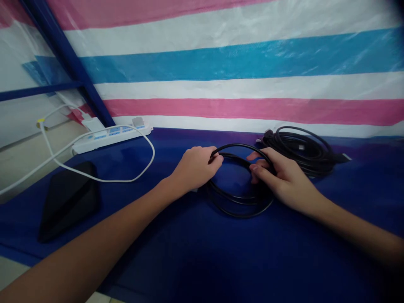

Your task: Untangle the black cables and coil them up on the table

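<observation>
A coil of black cable [240,206] lies in loops on the blue cloth [202,252] in the middle. My left hand [194,168] is closed on the coil's upper left side, fingers curled over the strands. My right hand [279,179] grips the coil's right side, thumb and fingers wrapped round the loops. One loop arches up between the two hands.
A second, larger bundle of black cable [303,151] lies behind my right hand. At the back left, a white power strip [110,136] with a white cord [126,179] looping forward. A black flat object [67,198] sits at the left edge. A striped tarp [240,63] hangs behind.
</observation>
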### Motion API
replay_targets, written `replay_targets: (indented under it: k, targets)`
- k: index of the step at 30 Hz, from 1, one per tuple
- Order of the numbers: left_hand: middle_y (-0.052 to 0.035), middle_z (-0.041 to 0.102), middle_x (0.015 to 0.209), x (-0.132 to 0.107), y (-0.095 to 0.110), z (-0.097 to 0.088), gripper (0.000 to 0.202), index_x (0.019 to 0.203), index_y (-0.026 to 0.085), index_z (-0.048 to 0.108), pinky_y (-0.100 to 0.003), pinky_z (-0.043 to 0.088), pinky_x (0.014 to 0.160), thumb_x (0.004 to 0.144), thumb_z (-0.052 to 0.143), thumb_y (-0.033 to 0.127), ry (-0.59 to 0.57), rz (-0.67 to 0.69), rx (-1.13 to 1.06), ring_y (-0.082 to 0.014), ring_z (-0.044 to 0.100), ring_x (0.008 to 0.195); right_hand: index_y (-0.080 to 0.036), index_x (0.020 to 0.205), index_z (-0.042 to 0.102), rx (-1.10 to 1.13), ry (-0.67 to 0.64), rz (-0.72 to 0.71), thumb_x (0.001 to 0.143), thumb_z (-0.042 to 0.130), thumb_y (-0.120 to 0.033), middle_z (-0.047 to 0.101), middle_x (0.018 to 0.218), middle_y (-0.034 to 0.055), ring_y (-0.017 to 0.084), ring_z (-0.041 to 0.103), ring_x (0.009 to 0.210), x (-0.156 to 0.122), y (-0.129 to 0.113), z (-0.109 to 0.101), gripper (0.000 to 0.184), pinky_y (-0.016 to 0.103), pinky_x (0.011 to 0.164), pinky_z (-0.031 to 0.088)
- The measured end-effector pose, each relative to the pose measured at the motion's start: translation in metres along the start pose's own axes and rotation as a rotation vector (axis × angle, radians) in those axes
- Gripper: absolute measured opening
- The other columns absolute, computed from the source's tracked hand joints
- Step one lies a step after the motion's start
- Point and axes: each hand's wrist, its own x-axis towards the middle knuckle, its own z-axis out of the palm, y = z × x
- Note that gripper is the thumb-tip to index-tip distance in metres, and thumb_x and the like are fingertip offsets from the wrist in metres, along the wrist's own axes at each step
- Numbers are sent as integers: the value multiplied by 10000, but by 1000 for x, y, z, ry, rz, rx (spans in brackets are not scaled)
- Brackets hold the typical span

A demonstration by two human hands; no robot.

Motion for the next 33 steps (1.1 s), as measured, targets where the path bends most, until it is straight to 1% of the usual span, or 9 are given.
replay_targets:
  k: [6, 9, 21, 33]
  targets:
    - [-5, 579, 637, -1, 0, 0, 339, 686, 154, 540, -241, 220, 587, 864, 358, 378, 24, -1, 15, -65, 426, 571, -145, 1059, 492, -6, -19, 4, 861, 435, -464, 569, 635, 10, 58, 527, 570, -1, -3, -1, 380, 160, 535, 419]
    - [-4, 572, 636, -1, -1, 1, 338, 685, 156, 538, -242, 215, 586, 865, 359, 380, 24, 4, 14, -65, 414, 571, -144, 1055, 495, -11, -16, 6, 862, 432, -459, 571, 636, 10, 54, 524, 572, -2, -4, -1, 375, 155, 534, 412]
    - [-13, 587, 657, 0, -1, 1, 348, 665, 154, 538, -239, 269, 613, 861, 368, 387, 5, -5, 3, -73, 455, 609, -149, 1053, 502, -3, -28, 29, 865, 428, -438, 573, 654, 15, 58, 525, 581, -1, -7, -2, 353, 162, 542, 407]
    - [-17, 572, 648, 1, -2, 1, 349, 651, 156, 522, -248, 242, 612, 857, 361, 388, 4, -5, 10, -81, 433, 621, -159, 1057, 499, 7, -33, 47, 860, 429, -450, 563, 651, 13, 65, 529, 592, -1, -7, -2, 359, 168, 543, 404]
